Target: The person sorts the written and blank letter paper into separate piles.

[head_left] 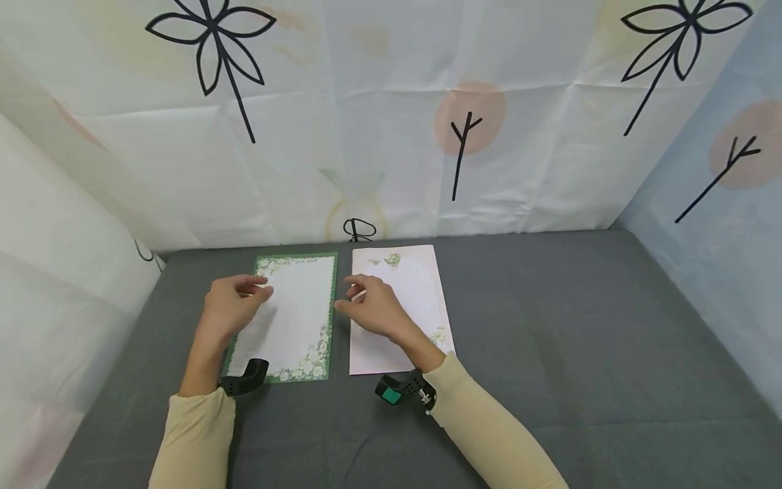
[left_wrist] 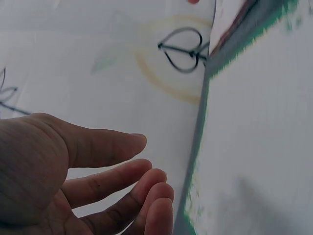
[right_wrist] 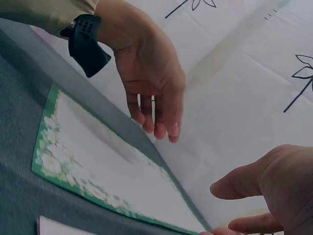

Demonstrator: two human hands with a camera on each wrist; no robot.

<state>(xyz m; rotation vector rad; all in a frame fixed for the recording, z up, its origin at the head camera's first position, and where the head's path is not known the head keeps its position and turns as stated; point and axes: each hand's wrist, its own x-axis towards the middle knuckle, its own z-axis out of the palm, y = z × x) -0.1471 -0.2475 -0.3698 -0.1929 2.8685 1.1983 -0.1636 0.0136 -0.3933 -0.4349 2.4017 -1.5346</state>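
Paper edged green and pinkish sheet look placed; left hand, right hand hover, grip empty; perhaps straightening remains.

Table: first sheet, left of centre; second sheet, just beside it to the right, strip of tabletop between. Back cloth: behind both sheets, at the table's far edge. Side cloths: one left, one right. Left hand: over first sheet's left edge. Right hand: over second sheet's left part.
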